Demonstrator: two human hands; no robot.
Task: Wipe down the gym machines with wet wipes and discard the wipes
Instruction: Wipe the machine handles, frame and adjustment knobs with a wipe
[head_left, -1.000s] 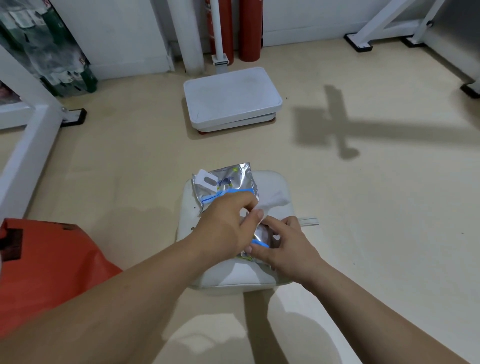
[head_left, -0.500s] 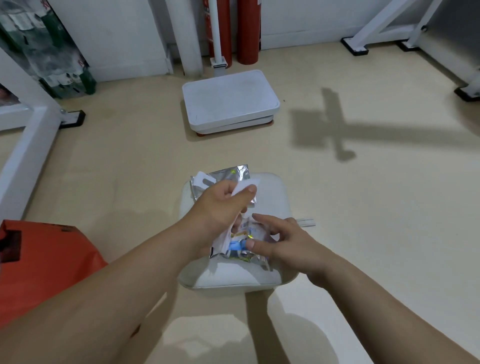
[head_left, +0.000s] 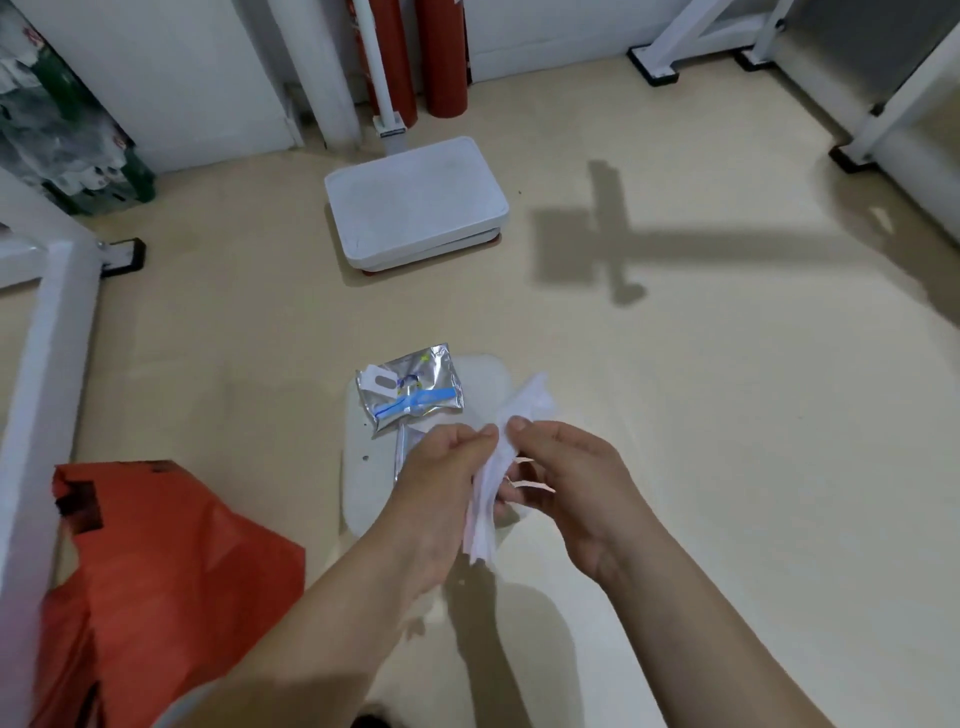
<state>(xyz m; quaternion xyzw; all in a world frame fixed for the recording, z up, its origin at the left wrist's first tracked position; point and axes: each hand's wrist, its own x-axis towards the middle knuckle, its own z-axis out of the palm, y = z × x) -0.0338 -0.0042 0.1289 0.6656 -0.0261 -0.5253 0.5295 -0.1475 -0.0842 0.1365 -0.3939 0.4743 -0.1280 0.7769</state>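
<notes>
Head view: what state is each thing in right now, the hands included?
wet wipe: out of its packet, bunched, pinched between both hands.
left hand: pinches the wet wipe.
right hand: pinches the wet wipe.
wipe packet: lying on the white pad, unheld.
orange bag: crumpled, untouched.

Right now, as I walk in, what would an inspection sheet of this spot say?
Surface: white padded seat, with beige floor around it.
Job's things: silver wipes packet lying on the seat; white wet wipe held up in front of it.
Clutter: orange bag at lower left.
Hands: left hand and right hand both pinch the wipe.
Cables: nothing seen.
Surroundings: white platform scale, red cylinders, white machine frame.
</notes>
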